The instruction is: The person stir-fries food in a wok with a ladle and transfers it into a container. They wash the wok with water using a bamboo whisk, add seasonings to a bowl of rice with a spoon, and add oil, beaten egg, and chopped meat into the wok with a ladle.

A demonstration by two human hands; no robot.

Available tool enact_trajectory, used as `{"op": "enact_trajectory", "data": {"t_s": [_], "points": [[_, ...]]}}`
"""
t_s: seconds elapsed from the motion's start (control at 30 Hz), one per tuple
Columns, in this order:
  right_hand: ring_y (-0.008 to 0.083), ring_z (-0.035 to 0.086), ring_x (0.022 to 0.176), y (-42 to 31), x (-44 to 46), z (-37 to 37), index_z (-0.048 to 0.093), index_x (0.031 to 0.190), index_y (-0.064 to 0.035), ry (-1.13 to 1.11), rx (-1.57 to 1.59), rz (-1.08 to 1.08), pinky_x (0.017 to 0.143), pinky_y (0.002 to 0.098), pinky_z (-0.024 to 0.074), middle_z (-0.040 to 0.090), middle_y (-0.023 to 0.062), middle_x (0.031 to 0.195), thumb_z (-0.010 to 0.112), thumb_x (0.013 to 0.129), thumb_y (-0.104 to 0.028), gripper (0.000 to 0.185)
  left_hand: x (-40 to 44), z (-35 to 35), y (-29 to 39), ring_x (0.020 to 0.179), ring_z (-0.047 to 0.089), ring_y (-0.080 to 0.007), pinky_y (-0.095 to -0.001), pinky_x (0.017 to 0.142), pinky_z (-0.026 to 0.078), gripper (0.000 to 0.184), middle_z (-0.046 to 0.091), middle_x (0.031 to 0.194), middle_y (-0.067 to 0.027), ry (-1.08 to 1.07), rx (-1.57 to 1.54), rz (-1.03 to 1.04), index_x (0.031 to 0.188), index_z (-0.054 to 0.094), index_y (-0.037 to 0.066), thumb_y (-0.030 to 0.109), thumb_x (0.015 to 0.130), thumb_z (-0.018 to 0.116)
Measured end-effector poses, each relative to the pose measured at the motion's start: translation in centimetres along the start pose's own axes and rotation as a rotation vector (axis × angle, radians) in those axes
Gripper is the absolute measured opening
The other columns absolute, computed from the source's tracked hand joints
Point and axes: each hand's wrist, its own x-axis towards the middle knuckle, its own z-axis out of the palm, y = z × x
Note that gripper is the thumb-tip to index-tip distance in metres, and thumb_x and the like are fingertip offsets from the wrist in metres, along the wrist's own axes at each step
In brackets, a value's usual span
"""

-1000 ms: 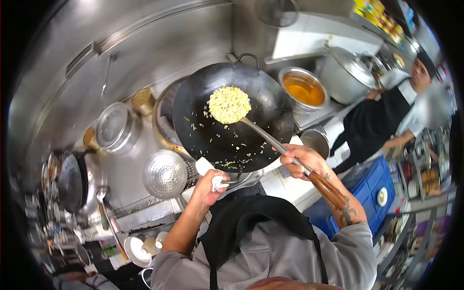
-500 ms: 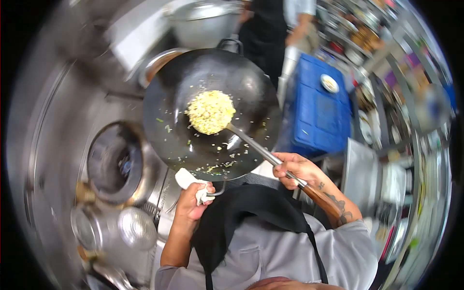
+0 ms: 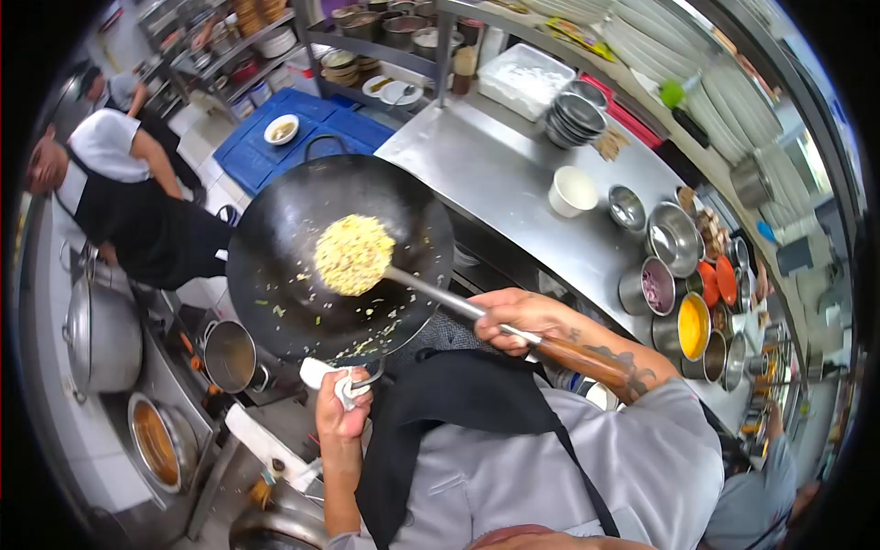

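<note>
A large black wok [image 3: 266,220] hangs in front of me, its near loop handle gripped by my left hand [image 3: 343,408] through a folded white cloth [image 3: 351,389]. My right hand [image 3: 518,319] is closed around the metal shaft of a long wok ladle [image 3: 438,295], whose wooden end lies along my forearm. The ladle's bowl is hidden under a heaped mound of fried rice [image 3: 355,255], held over the wok's middle. Loose grains and green bits stick to the wok's inner wall.
A steel counter [image 3: 495,151] on the right bears a white tub [image 3: 573,192], steel bowls [image 3: 674,238] and a pot of yellow liquid [image 3: 694,326]. A blue chest [image 3: 321,115] with a small plate [image 3: 281,129] stands beyond the wok. A co-worker in a black apron [image 3: 147,215] stands at left.
My body has turned right, away from the stove and toward the steel counter. The wok and the rice-filled ladle have come along, both still held.
</note>
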Motion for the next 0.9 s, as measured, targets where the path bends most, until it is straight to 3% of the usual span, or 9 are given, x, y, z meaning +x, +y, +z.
{"op": "enact_trajectory", "data": {"t_s": [0.23, 0.37, 0.4, 0.47, 0.57, 0.6, 0.7, 0.77, 0.9], "points": [[0.007, 0.041, 0.042, 4.2, -5.3, -0.1, 0.042, 0.121, -0.0049, 0.332, 0.247, -0.413, 0.033, 0.0221, 0.0305, 0.046, 0.0029, 0.073, 0.048, 0.091, -0.004, 0.03, 10.5, -1.2, 4.2, 0.064, 0.052, -0.0154, -0.0272, 0.049, 0.041, 0.009, 0.055, 0.076, -0.0079, -0.113, 0.125, -0.337, 0.083, 0.054, 0.004, 0.013, 0.084, 0.054], [0.0088, 0.044, 0.041, 3.7, -8.9, 0.2, 0.039, 0.12, -0.0055, 0.705, 0.109, -0.59, 0.033, 0.0224, 0.0316, 0.049, 0.0035, 0.071, 0.05, 0.087, -0.005, 0.034, 12.1, -0.9, 5.4, 0.063, 0.051, -0.0148, -0.0268, 0.049, 0.041, 0.009, 0.055, 0.075, -0.0075, -0.155, 0.19, -0.407, 0.081, 0.053, 0.005, 0.014, 0.083, 0.054], [0.0092, 0.045, 0.041, 3.4, -9.5, -0.6, 0.038, 0.12, -0.0046, 0.76, 0.067, -0.603, 0.032, 0.0226, 0.0316, 0.049, 0.0038, 0.071, 0.051, 0.086, -0.005, 0.037, 12.4, -1.3, 5.6, 0.062, 0.05, -0.0149, -0.0259, 0.048, 0.042, 0.01, 0.052, 0.074, -0.0068, -0.16, 0.169, -0.437, 0.092, 0.052, 0.006, 0.012, 0.084, 0.052], [0.0101, 0.047, 0.042, 2.9, -10.3, -3.0, 0.039, 0.119, -0.0004, 0.817, -0.027, -0.635, 0.033, 0.0241, 0.0327, 0.051, 0.0047, 0.07, 0.053, 0.082, -0.005, 0.04, 12.5, -1.6, 6.2, 0.065, 0.051, -0.0146, -0.0262, 0.049, 0.041, 0.008, 0.054, 0.076, -0.0067, -0.153, 0.202, -0.441, 0.085, 0.053, 0.006, 0.014, 0.084, 0.053], [0.0108, 0.047, 0.041, 2.1, -9.9, -9.7, 0.043, 0.116, 0.0031, 1.057, -0.248, -0.594, 0.034, 0.0255, 0.0346, 0.053, 0.0047, 0.069, 0.056, 0.08, -0.005, 0.039, 12.5, -1.8, 6.2, 0.066, 0.051, -0.0143, -0.0265, 0.049, 0.041, 0.01, 0.055, 0.078, -0.0059, -0.133, 0.235, -0.41, 0.081, 0.054, 0.006, 0.015, 0.084, 0.053], [0.0096, 0.043, 0.038, 1.3, -9.3, -10.0, 0.051, 0.1, -0.0015, 1.142, -0.358, -0.528, 0.036, 0.0241, 0.0347, 0.048, 0.0018, 0.062, 0.05, 0.083, -0.006, 0.018, 12.3, -1.6, 6.0, 0.066, 0.051, -0.0142, -0.0266, 0.049, 0.041, 0.01, 0.055, 0.078, -0.0058, -0.121, 0.239, -0.396, 0.081, 0.054, 0.007, 0.015, 0.085, 0.053], [0.011, 0.042, 0.038, 2.6, -7.7, -17.5, 0.049, 0.096, -0.0001, 1.22, -0.665, -0.488, 0.036, 0.0261, 0.0359, 0.047, 0.0025, 0.062, 0.05, 0.082, -0.008, 0.016, 12.0, -1.4, 5.2, 0.066, 0.051, -0.0137, -0.0269, 0.049, 0.041, 0.008, 0.054, 0.078, -0.0053, -0.085, 0.219, -0.379, 0.087, 0.053, 0.007, 0.015, 0.085, 0.052], [0.0122, 0.042, 0.038, 3.6, -5.7, -20.7, 0.046, 0.094, 0.0015, 1.348, -0.628, -0.38, 0.038, 0.0278, 0.0378, 0.046, 0.0032, 0.061, 0.051, 0.08, -0.008, 0.018, 12.0, -1.2, 5.0, 0.066, 0.052, -0.0135, -0.0269, 0.049, 0.041, 0.01, 0.054, 0.077, -0.0049, -0.089, 0.23, -0.342, 0.091, 0.053, 0.007, 0.015, 0.085, 0.052], [0.0142, 0.046, 0.042, 4.9, -6.7, -20.4, 0.044, 0.095, 0.0025, 1.409, -0.783, -0.376, 0.04, 0.0323, 0.0405, 0.046, 0.006, 0.059, 0.051, 0.08, -0.006, 0.019, 11.5, -1.5, 4.5, 0.066, 0.052, -0.0126, -0.0263, 0.049, 0.041, 0.011, 0.054, 0.077, -0.004, -0.047, 0.205, -0.268, 0.094, 0.052, 0.009, 0.013, 0.085, 0.051]]}}
